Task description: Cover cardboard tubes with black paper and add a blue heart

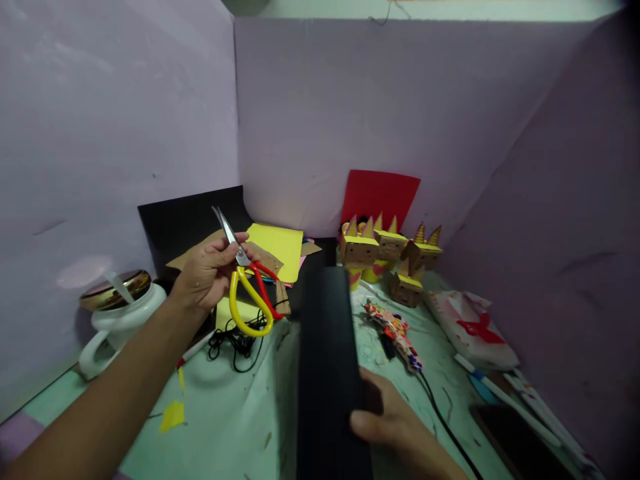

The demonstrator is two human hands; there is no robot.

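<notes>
Steel scissors (242, 259), nine o'clock: left hand (207, 270) pinches beside bare blades; a slip could cut. Black block (330, 373), six o'clock: right hand (393, 423) clasps one side; tilting could drop it.

white pot (119, 323), left | red sheet (380, 196), upright | packet (465, 323), right

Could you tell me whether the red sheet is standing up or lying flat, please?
Standing up: the red sheet leans against the wall, behind the cardboard boxes.
</notes>
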